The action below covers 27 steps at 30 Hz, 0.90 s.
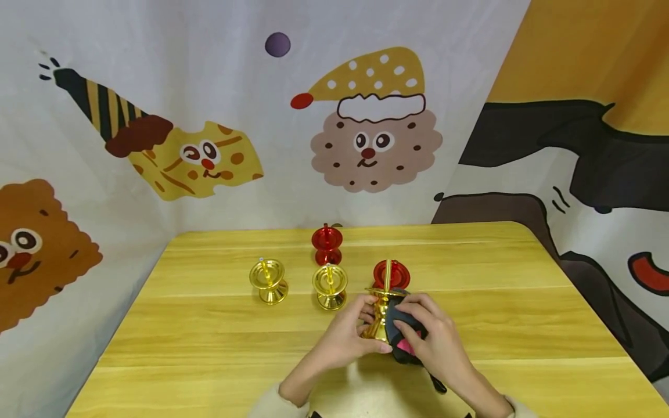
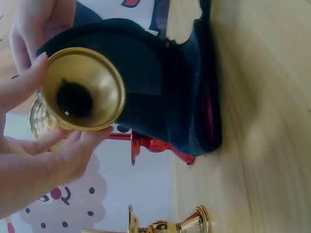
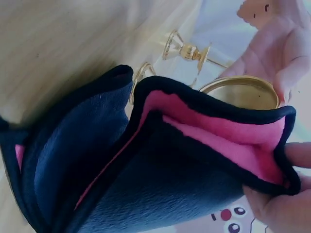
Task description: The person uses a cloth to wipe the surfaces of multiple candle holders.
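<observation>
One hollow-based gold stand (image 1: 380, 320) sits in left fingers (image 2: 80, 155); right fingers (image 1: 420, 312) pinch cloth (image 3: 160, 182).

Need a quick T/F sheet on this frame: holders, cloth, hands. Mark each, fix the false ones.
1. The left hand grips a gold holder. True.
2. The right hand pinches a dark cloth with a pink inside. True.
3. The leftmost gold holder and the middle gold holder stand upright on the table. True.
4. Three red holders are in view. False: two, a far red holder and a nearer red holder behind the gripped one.
5. The gripped holder's base sits on the table. False: it is lifted; the left wrist view shows its hollow underside.
</observation>
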Available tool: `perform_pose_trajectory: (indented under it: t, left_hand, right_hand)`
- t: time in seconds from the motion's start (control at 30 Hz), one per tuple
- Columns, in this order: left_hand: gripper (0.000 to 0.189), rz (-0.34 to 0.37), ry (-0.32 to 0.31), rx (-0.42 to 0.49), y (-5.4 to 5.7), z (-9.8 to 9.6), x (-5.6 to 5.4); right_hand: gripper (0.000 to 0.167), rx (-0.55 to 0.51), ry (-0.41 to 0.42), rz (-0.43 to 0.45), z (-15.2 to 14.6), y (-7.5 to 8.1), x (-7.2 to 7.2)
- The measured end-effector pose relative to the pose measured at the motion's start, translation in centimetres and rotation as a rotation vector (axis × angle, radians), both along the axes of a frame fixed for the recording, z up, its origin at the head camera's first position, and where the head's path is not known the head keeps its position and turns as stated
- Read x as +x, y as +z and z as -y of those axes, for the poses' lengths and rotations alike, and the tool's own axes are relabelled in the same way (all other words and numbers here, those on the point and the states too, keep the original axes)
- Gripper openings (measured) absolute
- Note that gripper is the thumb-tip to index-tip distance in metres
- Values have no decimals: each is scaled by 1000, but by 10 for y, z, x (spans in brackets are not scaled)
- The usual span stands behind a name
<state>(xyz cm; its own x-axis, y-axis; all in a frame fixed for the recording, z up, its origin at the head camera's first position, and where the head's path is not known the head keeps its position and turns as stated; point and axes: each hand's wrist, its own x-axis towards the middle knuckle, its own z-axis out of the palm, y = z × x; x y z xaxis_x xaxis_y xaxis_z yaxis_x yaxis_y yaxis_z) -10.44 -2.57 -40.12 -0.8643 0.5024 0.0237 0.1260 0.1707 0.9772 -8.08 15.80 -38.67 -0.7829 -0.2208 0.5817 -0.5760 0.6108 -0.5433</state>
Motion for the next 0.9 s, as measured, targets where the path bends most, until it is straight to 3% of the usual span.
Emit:
perform_pose_trajectory:
  t: [0.1, 0.23, 0.3, 0.4, 0.6, 0.7, 0.83, 0.9]
  left_hand:
    - [63, 78, -40, 57, 4, 6, -2]
    - [65, 219, -115, 192, 6, 15, -4]
    - [68, 249, -138, 225, 6, 17, -4]
    - [71, 230, -128, 192, 4, 13, -2]
    - [74, 64, -22, 19, -1, 5, 0]
    - [76, 107, -26, 55, 0, 8, 0]
    - [85, 205, -43, 134, 1, 15, -1]
    - [92, 220, -44, 141, 2, 16, -1]
  right_hand:
    - [31, -79, 70, 61, -4, -1, -1]
    - [29, -267, 168, 226, -13, -2, -6]
    - [27, -309, 197, 268, -16, -3, -7]
    - [27, -288, 187, 264, -15, -3, -6]
    - [31, -85, 66, 92, -6, -2, 0]
    - [31, -120, 118, 91, -7, -2, 1]
    - [31, -270, 241, 205, -14, -4, -3]
    - [30, -304, 274, 243, -17, -6, -5]
